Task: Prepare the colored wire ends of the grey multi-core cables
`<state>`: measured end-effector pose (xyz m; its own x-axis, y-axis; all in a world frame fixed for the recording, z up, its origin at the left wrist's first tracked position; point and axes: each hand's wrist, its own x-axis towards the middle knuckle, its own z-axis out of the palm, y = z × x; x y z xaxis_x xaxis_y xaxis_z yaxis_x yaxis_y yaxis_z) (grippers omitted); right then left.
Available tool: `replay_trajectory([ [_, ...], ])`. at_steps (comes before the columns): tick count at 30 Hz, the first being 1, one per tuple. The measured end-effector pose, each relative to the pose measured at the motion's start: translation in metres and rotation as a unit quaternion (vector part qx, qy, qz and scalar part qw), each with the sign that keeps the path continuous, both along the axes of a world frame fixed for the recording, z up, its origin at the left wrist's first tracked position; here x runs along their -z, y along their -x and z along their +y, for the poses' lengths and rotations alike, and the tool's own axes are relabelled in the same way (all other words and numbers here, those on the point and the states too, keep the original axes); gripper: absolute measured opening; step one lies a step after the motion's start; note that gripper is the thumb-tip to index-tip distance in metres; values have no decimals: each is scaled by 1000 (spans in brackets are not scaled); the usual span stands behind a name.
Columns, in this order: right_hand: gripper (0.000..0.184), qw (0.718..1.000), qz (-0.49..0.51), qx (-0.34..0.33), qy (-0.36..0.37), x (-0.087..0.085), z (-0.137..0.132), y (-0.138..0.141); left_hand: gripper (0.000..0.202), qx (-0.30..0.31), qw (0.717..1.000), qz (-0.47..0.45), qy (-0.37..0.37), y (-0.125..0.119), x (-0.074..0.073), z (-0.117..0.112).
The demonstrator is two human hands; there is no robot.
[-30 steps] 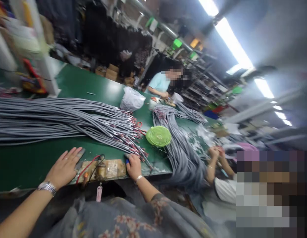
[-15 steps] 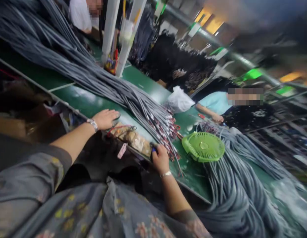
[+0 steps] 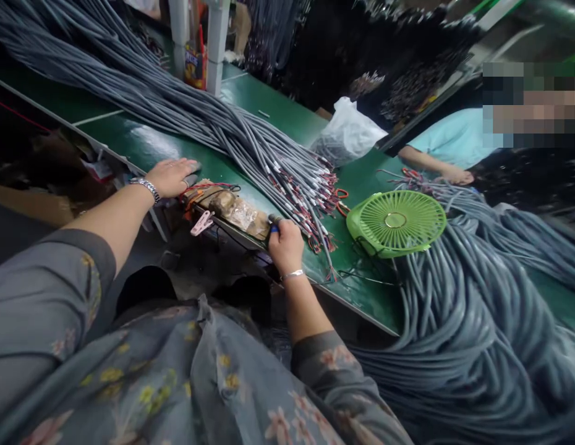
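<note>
My left hand (image 3: 172, 176) lies flat with fingers stretched out on the edge of the green table (image 3: 143, 148), beside a taped brown fixture (image 3: 232, 207) with red and black wires. My right hand (image 3: 284, 244) is curled at the fixture's other end, closed on a small blue-tipped tool (image 3: 272, 226) that is mostly hidden by the fingers. Just beyond both hands lies a long bundle of grey cables (image 3: 190, 117) with red and white wire ends (image 3: 310, 191). A pink clip (image 3: 201, 223) hangs below the fixture.
A green round fan (image 3: 395, 221) lies on the table right of my right hand. A second heap of grey cables (image 3: 459, 321) spills over the table edge at right. A white plastic bag (image 3: 347, 133) sits farther back. Another person in a light blue shirt (image 3: 447, 142) works across the table.
The view has swung left and down. Both hands stay where they were on the table edge, the left flat, the right closed at the fixture's end.
</note>
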<state>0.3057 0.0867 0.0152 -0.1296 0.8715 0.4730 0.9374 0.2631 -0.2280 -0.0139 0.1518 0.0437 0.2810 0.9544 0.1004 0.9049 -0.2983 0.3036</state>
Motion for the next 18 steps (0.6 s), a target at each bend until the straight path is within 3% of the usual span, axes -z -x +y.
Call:
replay_trajectory([
  [6, 25, 999, 4, -32, -10, 7, -3, 10, 49, -59, 997, 58, 0, -1, 5, 6],
  [13, 31, 996, 14, -65, -58, 25, 0, 12, 50, -104, 991, 62, -50, 5, 24, 5],
  [18, 25, 997, 27, -56, -36, 23, -5, 17, 57, -96, 992, 49, -60, 14, 23, -9],
])
